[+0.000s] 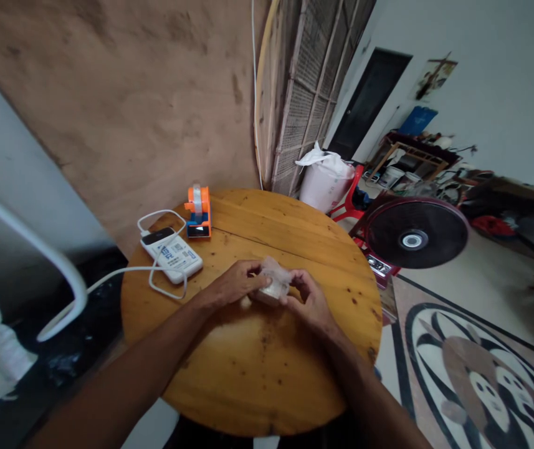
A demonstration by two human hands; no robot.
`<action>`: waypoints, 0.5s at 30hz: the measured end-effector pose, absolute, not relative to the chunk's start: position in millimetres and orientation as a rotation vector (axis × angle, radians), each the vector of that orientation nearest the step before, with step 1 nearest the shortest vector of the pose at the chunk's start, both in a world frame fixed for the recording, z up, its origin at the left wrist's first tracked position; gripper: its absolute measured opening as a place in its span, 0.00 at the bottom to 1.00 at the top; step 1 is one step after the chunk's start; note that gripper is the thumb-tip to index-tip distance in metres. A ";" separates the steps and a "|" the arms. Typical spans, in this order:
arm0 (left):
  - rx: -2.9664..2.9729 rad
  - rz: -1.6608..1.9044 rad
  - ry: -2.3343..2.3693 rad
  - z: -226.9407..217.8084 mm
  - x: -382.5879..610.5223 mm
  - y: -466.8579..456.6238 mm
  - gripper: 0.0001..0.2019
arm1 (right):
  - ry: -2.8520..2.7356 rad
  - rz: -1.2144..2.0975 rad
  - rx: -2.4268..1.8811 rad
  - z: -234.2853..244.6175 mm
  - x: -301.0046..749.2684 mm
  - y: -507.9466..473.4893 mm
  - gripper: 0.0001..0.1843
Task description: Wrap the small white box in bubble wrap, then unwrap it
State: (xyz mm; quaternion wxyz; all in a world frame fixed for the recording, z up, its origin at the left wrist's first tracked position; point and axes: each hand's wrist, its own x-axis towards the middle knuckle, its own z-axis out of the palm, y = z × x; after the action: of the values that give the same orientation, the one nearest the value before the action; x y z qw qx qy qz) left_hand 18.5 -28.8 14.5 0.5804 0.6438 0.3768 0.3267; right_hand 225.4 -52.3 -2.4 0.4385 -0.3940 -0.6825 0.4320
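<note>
Near the middle of the round wooden table [257, 374], a small block-like bundle in pale translucent wrapping [273, 285] sits between my hands. What lies inside the wrapping cannot be made out. My left hand [235, 284] grips the bundle's left side, its thumb pressed on the top. From the right, my right hand [311, 300] pinches the wrapping's edge between thumb and fingers. A loose flap of the wrapping stands up at the far side.
An orange and blue tape dispenser [199, 212] stands at the table's back left. Beside it lies a white power bank [177, 259] with a looped white cable [126, 270]. A round dark fan [416, 234] is beyond the table's right edge, and a white sack [325, 181] stands behind.
</note>
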 end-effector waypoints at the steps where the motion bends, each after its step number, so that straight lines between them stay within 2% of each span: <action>1: 1.492 0.754 0.904 13.0 18.7 -28.1 0.14 | -1.713 1.068 -0.989 -5.2 225.5 -51.7 0.21; 4: 1.466 0.721 0.971 8.1 20.1 -26.0 0.16 | -1.719 1.084 -1.024 -10.6 222.9 -50.0 0.28; 11: 1.684 0.764 1.003 4.4 21.0 -23.4 0.21 | -1.414 1.328 -0.955 -11.2 210.6 -47.9 0.26; 15: 1.781 0.766 0.936 7.8 20.1 -24.7 0.20 | -1.331 1.439 -0.883 -10.5 212.3 -47.9 0.28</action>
State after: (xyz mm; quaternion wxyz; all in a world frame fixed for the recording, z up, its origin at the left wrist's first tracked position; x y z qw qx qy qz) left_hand 20.1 -24.7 7.8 0.4745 0.7281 0.3828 0.3134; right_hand 212.3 -47.9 -10.5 0.4756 -0.3612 -0.5447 0.5887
